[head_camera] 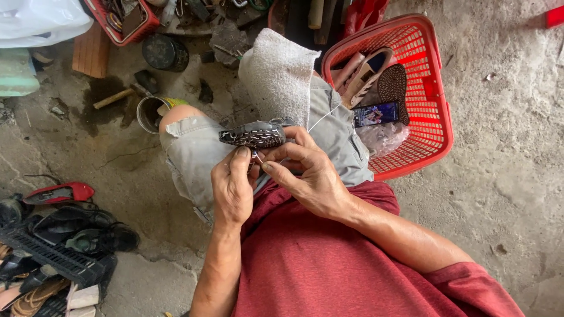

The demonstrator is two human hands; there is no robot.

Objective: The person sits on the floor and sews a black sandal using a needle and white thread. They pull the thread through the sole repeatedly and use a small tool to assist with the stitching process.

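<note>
Over concrete floor, dark shoe sits above both hands' grip.

Even, soft daylight, fairly bright, no hard source visible. Shadows are weak and diffuse, just a faint dark patch under the knees and around the shoe pile at lower left. Slight sheen on the right forearm, small bright glow from the phone screen in the red basket. Centre is sharp: the hands show crisp detail. Wide-angle bend at the edges; corners go softer, concrete floor a bit washed out at right.
</note>
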